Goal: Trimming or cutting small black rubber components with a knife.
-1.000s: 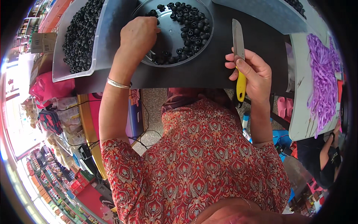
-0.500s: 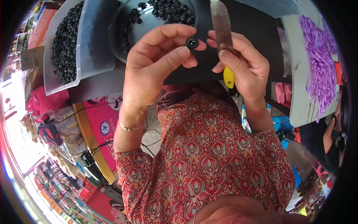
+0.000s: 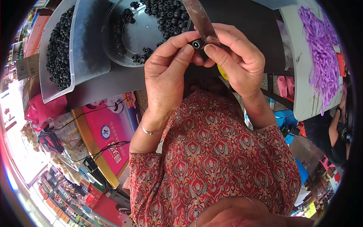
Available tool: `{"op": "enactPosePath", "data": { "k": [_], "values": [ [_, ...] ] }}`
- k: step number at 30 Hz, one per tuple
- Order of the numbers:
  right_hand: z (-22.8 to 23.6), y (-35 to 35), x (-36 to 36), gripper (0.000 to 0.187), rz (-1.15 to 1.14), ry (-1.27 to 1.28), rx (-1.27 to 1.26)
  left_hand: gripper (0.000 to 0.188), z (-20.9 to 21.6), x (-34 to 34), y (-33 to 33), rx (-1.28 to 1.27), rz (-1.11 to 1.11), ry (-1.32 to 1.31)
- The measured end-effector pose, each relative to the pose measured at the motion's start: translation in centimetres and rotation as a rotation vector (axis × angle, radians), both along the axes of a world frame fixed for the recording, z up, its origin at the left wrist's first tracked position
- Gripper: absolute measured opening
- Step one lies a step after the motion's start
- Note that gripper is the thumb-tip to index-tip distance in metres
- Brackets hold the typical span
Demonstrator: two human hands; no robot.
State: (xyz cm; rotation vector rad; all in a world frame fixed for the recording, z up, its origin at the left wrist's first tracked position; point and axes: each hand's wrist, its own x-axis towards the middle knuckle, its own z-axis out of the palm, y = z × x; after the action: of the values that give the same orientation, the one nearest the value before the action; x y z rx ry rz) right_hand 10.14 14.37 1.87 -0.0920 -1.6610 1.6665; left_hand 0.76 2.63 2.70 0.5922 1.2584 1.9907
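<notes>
- Head view, left side: my left fingers (image 3: pixel 183 56) pinch a small black piece (image 3: pixel 197 44), its pale-ringed end showing, held up above the worktop (image 3: pixel 249 19) beside the round clear bowl (image 3: pixel 141 45), where more like it lie.
- Head view, right side: my right fingers (image 3: pixel 223 57) are closed round the knife (image 3: pixel 199 18), its blade slanting up and left.
- What changed: half a second ago piece and blade were apart; now my hands have met and the blade stands right by the piece. I can't tell whether its edge touches.
- What that means, I judge: fetching this piece is done, and the knife work is at hand.
</notes>
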Motion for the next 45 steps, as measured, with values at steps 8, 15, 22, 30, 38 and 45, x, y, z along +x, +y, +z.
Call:
{"op": "enactPosePath", "data": {
  "k": [8,15,22,30,38,45],
  "values": [
    [0.1,0.6,0.1,0.025,0.028,0.021,0.088,0.026,0.3,0.9,-0.1,-0.048,0.022,0.153],
    [0.2,1.3,1.0,0.022,0.128,-0.02,-0.183,0.027,-1.0,1.4,0.1,0.125,-0.023,-0.166],
    [0.7,1.3,1.9,0.022,0.161,-0.073,-0.096,0.029,-2.0,1.8,0.2,0.24,-0.067,-0.233],
    [0.6,0.8,1.8,0.022,0.15,-0.142,-0.037,0.028,-2.2,2.0,0.3,0.147,0.004,-0.085],
    [-0.5,1.7,1.6,0.022,0.199,-0.227,-0.179,0.027,-3.8,1.5,0.4,0.148,-0.068,-0.03],
    [0.3,0.6,1.6,0.019,0.122,-0.125,-0.054,0.027,-3.8,1.3,0.5,0.099,-0.035,0.221]
  ]
}}
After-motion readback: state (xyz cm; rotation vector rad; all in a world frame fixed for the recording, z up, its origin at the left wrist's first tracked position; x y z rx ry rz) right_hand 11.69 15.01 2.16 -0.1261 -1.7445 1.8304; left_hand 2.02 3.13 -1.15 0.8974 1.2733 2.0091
